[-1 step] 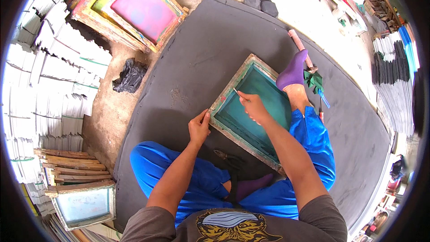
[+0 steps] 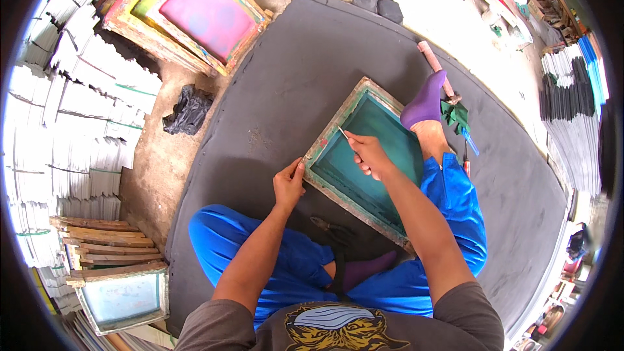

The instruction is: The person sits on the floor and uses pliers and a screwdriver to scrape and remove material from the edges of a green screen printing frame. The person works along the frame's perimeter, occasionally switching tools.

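Observation:
A wooden screen-printing frame [image 2: 344, 216] with teal-green mesh lies in front of me on a dark mat, its paint-stained rim worn. My left hand [image 2: 289, 183] is closed in a pinch on the frame's left corner. Over the mesh, my right hand [image 2: 370, 156] is closed around a thin tool [image 2: 342, 132] with a slim, pale metal shaft. The shaft points at the inner side of the frame's upper-left bar; whether its tip touches the wood I cannot tell. The tool's handle is hidden in my fist. Pliers [image 2: 331, 227] with dark handles lie just below the frame.
My foot in a purple sock [image 2: 426, 101] rests by the frame's right corner. Beyond it lie a hammer [image 2: 434, 64] and a green scrap [image 2: 455, 116]. Colourful frames [image 2: 214, 16] stand upper left, a black plastic bag [image 2: 188, 109] below them. White bundled stacks [image 2: 97, 91] line the left.

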